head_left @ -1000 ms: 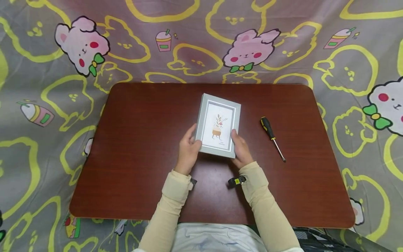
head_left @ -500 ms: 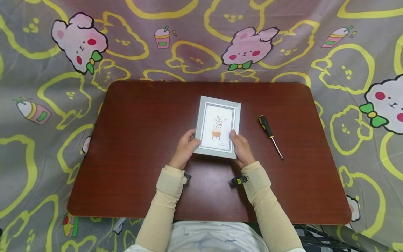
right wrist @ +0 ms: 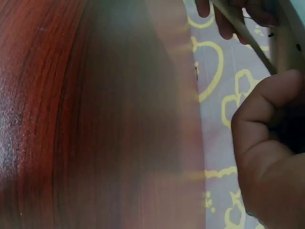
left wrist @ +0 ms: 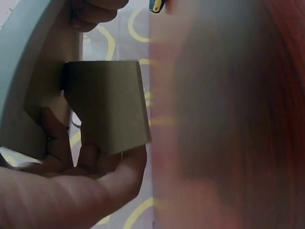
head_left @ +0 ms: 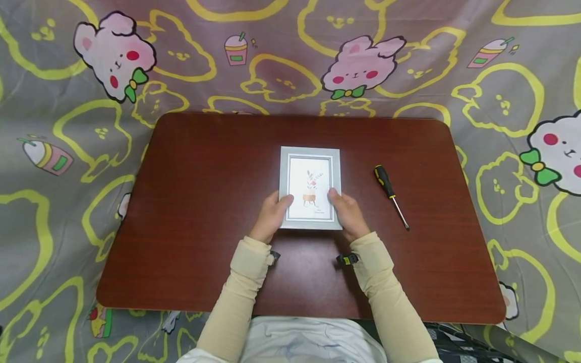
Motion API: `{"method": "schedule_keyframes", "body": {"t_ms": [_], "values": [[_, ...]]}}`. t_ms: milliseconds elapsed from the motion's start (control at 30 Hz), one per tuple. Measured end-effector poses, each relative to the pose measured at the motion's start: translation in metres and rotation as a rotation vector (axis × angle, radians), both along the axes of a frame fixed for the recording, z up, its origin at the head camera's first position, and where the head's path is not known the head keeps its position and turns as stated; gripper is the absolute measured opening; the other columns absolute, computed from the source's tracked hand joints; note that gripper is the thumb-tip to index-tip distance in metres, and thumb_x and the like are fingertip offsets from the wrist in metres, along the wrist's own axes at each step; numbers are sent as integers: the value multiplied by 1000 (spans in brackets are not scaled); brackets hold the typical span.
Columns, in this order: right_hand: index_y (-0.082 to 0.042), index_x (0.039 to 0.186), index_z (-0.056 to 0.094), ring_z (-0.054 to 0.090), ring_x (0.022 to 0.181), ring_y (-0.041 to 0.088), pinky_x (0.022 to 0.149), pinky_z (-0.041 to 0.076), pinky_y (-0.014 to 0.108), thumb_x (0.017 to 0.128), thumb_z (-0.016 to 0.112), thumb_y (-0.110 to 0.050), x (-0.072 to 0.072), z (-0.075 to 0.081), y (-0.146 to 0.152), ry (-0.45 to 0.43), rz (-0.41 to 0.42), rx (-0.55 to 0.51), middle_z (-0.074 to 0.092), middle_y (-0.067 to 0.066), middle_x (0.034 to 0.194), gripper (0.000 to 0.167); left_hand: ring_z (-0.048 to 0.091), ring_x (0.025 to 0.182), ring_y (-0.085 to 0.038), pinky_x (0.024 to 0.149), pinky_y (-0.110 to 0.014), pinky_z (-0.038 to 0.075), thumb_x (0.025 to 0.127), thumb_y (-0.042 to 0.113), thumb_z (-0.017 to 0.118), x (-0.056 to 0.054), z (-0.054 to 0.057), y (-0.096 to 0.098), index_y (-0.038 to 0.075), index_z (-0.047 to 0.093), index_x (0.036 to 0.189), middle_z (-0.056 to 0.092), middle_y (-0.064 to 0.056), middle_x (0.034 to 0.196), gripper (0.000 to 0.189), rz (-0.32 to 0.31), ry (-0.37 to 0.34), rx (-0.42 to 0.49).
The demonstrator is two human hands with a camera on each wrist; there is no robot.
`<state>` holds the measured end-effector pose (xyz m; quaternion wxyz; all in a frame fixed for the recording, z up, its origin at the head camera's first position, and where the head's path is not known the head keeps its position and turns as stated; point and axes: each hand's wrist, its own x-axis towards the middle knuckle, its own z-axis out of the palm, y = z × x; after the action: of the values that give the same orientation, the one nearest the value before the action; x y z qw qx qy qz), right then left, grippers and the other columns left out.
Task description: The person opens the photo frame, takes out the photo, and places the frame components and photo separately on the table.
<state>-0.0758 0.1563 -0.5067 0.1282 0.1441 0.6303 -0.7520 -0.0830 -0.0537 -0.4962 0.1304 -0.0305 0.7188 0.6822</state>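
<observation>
A pale grey picture frame [head_left: 310,187] is held above the table, its face with a potted-plant print turned up toward the head camera. My left hand [head_left: 269,217] grips its lower left side, thumb on the front. On the opposite side my right hand [head_left: 350,216] holds it the same way, with the thumb over the border. From below, the left wrist view shows a brown stand flap [left wrist: 107,105] sticking out from the frame's back, with left-hand fingers behind it. In the right wrist view the curled right hand [right wrist: 267,138] covers part of the frame's underside.
A screwdriver [head_left: 391,196] with a black and yellow handle lies on the reddish-brown table [head_left: 199,201], right of the frame. Patterned cloth [head_left: 272,45] hangs behind and around the table. Dark cables or mesh show below the table's front right edge.
The picture frame has turned slightly counterclockwise, from tilted to nearly square with the table, and shifted a little left and nearer. My left thumb now reaches farther onto its front. The screwdriver stays put.
</observation>
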Motion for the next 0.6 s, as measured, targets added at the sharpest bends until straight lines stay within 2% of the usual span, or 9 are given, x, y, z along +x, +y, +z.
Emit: {"method": "schedule_keyframes", "body": {"t_ms": [133,300,433,600], "values": [[16,126,56,66,67,12,61,55,26,106,52,-35,-3,-4,3,-45,-1,22,69,4,82,55,60,89,-22,82,-36,50,99,22,55,0,-5,1,-8,62,125,67,-18,104,40,-11,-42,-22],[16,124,57,64,66,12,61,54,26,105,54,-32,-5,-11,7,-82,-6,95,68,5,81,52,61,91,-21,83,-34,50,100,22,55,0,-14,3,-9,59,131,67,-18,108,44,-38,-88,-29],[12,122,61,62,67,13,62,52,26,104,57,-33,-5,-20,12,-84,13,218,66,8,84,49,63,91,-22,83,-35,52,99,21,58,-1,-21,6,-9,59,131,68,-19,107,43,-73,-135,-72],[5,112,65,56,73,17,65,48,28,102,60,-36,-3,-33,19,-59,58,419,62,10,86,43,62,84,-22,79,-35,53,95,19,62,0,-30,9,-11,65,117,69,-17,97,37,-113,-199,-153]]}}
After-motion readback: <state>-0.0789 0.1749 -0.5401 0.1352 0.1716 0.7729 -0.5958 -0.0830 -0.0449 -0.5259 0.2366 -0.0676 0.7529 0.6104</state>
